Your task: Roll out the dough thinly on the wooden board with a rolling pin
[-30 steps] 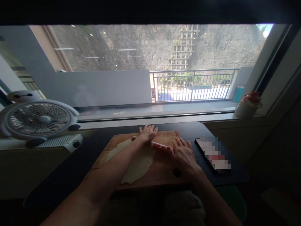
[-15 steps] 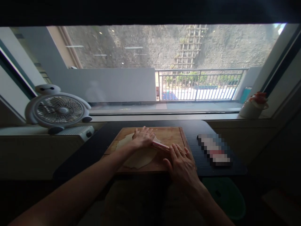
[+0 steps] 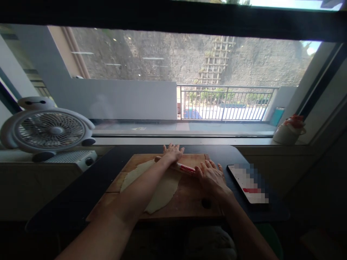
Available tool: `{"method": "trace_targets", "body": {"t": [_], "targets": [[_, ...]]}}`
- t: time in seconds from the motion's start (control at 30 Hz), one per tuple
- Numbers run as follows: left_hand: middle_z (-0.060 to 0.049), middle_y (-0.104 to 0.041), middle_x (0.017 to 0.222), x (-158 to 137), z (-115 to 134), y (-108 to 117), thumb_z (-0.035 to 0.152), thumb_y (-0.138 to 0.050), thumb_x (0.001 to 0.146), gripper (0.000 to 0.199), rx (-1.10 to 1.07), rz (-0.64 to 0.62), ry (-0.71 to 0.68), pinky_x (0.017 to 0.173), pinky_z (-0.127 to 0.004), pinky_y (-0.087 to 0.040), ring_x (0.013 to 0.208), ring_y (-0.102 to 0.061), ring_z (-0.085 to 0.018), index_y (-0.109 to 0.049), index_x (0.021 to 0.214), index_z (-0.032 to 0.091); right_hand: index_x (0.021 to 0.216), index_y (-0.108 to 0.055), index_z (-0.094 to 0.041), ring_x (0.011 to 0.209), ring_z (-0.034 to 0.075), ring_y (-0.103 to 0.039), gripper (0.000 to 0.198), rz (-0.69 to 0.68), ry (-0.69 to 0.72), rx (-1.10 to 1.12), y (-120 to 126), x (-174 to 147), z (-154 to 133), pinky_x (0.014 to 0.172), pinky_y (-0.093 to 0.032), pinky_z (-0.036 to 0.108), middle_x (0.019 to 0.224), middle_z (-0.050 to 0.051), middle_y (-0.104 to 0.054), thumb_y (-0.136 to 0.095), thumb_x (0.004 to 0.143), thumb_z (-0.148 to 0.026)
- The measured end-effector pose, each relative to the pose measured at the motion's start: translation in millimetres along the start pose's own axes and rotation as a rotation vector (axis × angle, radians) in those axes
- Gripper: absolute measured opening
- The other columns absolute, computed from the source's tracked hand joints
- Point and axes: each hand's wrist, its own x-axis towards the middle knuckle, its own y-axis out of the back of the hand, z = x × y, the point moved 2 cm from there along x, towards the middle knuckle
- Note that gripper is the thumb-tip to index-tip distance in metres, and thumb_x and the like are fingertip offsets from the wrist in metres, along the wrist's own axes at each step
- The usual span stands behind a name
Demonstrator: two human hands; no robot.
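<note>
One rolling pin lies partly over one dough sheet on one wooden board. The left hand, fingers apart, rests on the pin's left part; the right hand, fingers outstretched, covers its right end.

From the middle of the board, the left forearm bars 8 o'clock and the right forearm 4; a gap opens between them at 6. The rolling pin blocks 12 to 2. Bare bench leaves passage at 9; the phone obstructs 3, the fan 10.
</note>
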Motion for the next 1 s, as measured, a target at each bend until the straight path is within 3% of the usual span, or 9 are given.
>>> {"method": "trace_targets", "body": {"t": [0.13,0.33,0.47,0.57,0.67,0.8,0.9,1.0], "targets": [[-0.007,-0.033,0.150,-21.2,-8.2,-1.0,0.055,-0.011,0.090,0.065,0.009,-0.003,-0.006,0.109,-0.059,-0.014,0.141,-0.016,-0.029,-0.033,0.142,0.023,0.131,-0.049,-0.015,0.135,0.026,-0.030,0.056,0.068,0.046,-0.002,-0.8,-21.3,-10.9,0.110,-0.014,0.049,0.140,0.012,-0.045,-0.022,0.097,-0.050],[-0.004,-0.036,0.148,-114.3,-32.4,5.0,0.044,-0.019,0.093,0.051,0.084,0.045,-0.097,0.110,-0.057,-0.009,0.140,-0.020,-0.028,-0.048,0.131,0.027,0.141,-0.038,-0.017,0.137,0.022,-0.028,0.054,0.148,0.222,0.042,5.7,-96.0,-38.3,0.112,-0.015,0.042,0.147,0.007,-0.035,-0.027,0.097,-0.046],[-0.006,-0.043,0.144,-159.1,-45.8,7.3,0.040,-0.021,0.094,0.048,0.118,0.081,-0.181,0.113,-0.049,-0.012,0.139,-0.023,-0.024,-0.053,0.125,0.024,0.139,-0.041,-0.020,0.135,0.021,-0.033,0.051,0.128,0.276,0.063,17.0,-107.4,-45.0,0.111,-0.020,0.040,0.145,0.007,-0.040,-0.030,0.096,-0.045],[-0.008,-0.044,0.142,-152.0,-48.5,7.1,0.037,-0.022,0.094,0.046,0.120,0.067,-0.203,0.112,-0.052,-0.012,0.139,-0.023,-0.027,-0.056,0.122,0.023,0.133,-0.048,-0.022,0.131,0.021,-0.038,0.046,0.048,0.258,0.056,16.3,-74.8,-45.4,0.108,-0.024,0.039,0.139,0.007,-0.048,-0.027,0.097,-0.043],[-0.008,-0.042,0.144,-116.0,-45.6,8.1,0.037,-0.024,0.094,0.045,0.090,0.056,-0.166,0.110,-0.059,-0.011,0.139,-0.020,-0.030,-0.055,0.124,0.024,0.127,-0.053,-0.021,0.133,0.022,-0.034,0.047,-0.013,0.194,0.019,4.8,-21.4,-42.7,0.108,-0.022,0.043,0.137,0.009,-0.049,-0.026,0.097,-0.045],[-0.013,-0.044,0.142,-64.2,-45.0,11.1,0.046,-0.021,0.093,0.054,0.024,0.058,-0.065,0.105,-0.064,-0.019,0.137,-0.025,-0.035,-0.050,0.130,0.018,0.118,-0.059,-0.023,0.131,0.024,-0.036,0.051,-0.052,0.117,-0.009,-8.8,39.1,-38.6,0.104,-0.024,0.047,0.134,0.009,-0.051,-0.020,0.097,-0.048],[-0.015,-0.043,0.142,-54.1,-47.2,10.3,0.048,-0.022,0.092,0.057,-0.004,0.087,-0.019,0.106,-0.063,-0.019,0.138,-0.025,-0.033,-0.048,0.132,0.016,0.119,-0.058,-0.023,0.128,0.024,-0.039,0.051,-0.055,0.122,-0.023,-10.3,52.3,-38.7,0.103,-0.027,0.046,0.132,0.009,-0.053,-0.019,0.097,-0.049],[-0.012,-0.039,0.146,-78.6,-45.9,5.1,0.047,-0.024,0.092,0.055,0.001,0.145,-0.018,0.110,-0.059,-0.012,0.140,-0.018,-0.031,-0.046,0.134,0.018,0.124,-0.055,-0.023,0.134,0.023,-0.032,0.050,-0.014,0.164,-0.024,-9.3,32.9,-39.7,0.107,-0.023,0.045,0.137,0.008,-0.049,-0.021,0.097,-0.047]]}}
